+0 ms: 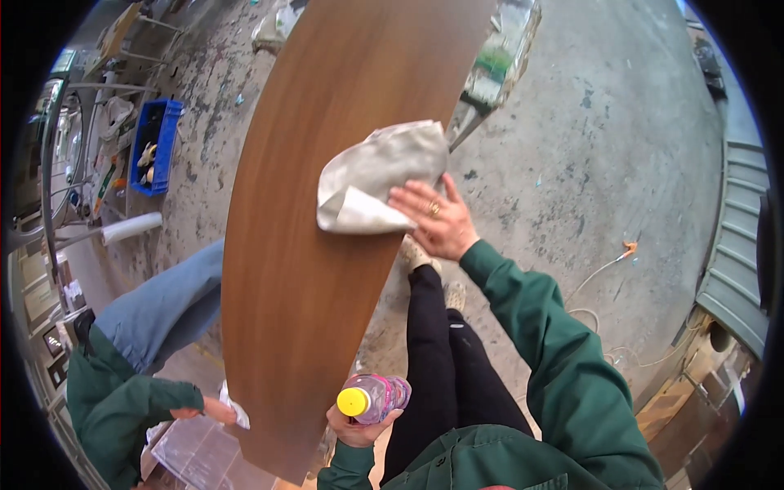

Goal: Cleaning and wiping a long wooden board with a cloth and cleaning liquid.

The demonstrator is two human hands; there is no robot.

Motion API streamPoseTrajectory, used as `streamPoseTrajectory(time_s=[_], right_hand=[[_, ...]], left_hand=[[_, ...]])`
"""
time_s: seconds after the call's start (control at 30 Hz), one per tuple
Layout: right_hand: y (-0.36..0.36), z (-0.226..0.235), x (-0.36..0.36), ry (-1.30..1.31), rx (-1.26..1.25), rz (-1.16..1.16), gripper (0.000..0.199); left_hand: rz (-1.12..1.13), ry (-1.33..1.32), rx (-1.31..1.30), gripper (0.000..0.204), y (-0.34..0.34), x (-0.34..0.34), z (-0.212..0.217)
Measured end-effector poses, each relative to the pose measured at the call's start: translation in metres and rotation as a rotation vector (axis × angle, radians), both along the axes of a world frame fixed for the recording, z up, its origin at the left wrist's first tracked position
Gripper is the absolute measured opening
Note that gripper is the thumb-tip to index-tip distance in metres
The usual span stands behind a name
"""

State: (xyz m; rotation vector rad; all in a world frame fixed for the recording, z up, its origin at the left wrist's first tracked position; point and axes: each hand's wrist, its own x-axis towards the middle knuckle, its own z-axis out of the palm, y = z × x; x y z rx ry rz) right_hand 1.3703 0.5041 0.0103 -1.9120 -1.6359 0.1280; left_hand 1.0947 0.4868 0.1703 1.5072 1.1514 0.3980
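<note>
— So, where is the cloth (380, 175) lying now?

— It is lying crumpled on the long brown wooden board (302, 269), near the board's right edge, about in the upper half of it. The right hand (434, 219) is pressing on the cloth's lower right corner with the fingers spread flat, not closed around it. A ring is showing on one finger.

— And the other hand?

— The left hand (359, 426) is gripping a small clear bottle (376, 398) with pinkish liquid and a yellow cap. It is holding the bottle just beside the near end of the board, with the cap pointing toward the camera.

— Is someone else working there?

— Yes, a second person in a green jacket and blue jeans is standing at the left side of the board. That person's hand (214, 408) is holding something white against the board's lower left edge; maybe it is another cloth, but it is too small to tell.

— What is lying around them?

— A stained concrete floor (588, 147) is spreading under everything. A blue crate (157, 145) is standing far to the left, well apart from the board, beside metal racks.
</note>
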Motion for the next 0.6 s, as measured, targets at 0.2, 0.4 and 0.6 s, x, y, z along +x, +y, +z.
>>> streamPoseTrajectory(time_s=[0.2, 0.4, 0.6], right_hand=[[0.05, -0.006, 0.133, -0.099, -0.037, -0.293, 0.046], [0.1, -0.002, 0.288, -0.407, -0.179, -0.38, 0.036], [0.103, 0.021, 0.147, -0.394, -0.27, -0.263, 0.042]], left_hand=[[-0.035, -0.066, 0.039, 0.068, 0.054, 0.025, -0.011], [-0.034, -0.142, -0.103, 0.074, 0.108, 0.056, -0.005], [0.014, -0.173, -0.106, 0.074, 0.13, 0.074, -0.003]])
